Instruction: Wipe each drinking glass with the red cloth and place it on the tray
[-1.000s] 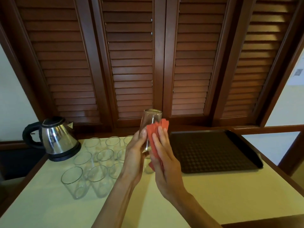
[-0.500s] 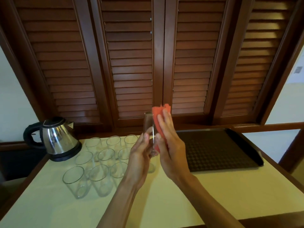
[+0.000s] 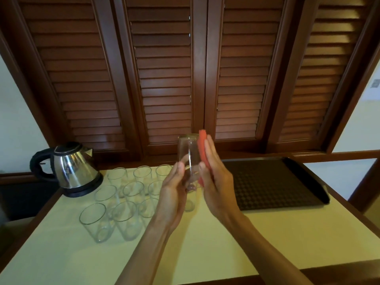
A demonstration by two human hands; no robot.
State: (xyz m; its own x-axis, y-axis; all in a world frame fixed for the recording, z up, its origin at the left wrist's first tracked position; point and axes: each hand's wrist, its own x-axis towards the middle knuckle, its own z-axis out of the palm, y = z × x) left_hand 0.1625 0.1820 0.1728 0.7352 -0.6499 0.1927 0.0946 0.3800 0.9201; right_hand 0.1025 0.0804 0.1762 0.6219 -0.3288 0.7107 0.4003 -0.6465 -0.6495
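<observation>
The tray [image 3: 273, 182] holds nothing yet; left hand [image 3: 172, 194] grasps the first glass [image 3: 188, 155], right hand [image 3: 216, 182] presses the red cloth [image 3: 202, 149] with straight fingers; the other glasses [image 3: 123, 198] wait left of the tray.

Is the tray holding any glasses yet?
No. The tray shows only its bare patterned surface; the left hand holds one glass against the cloth.

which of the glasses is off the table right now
Only the glass held up between the left hand and the right hand, with the red cloth pressed on its side. The other glasses stand on the table beside the kettle.
</observation>
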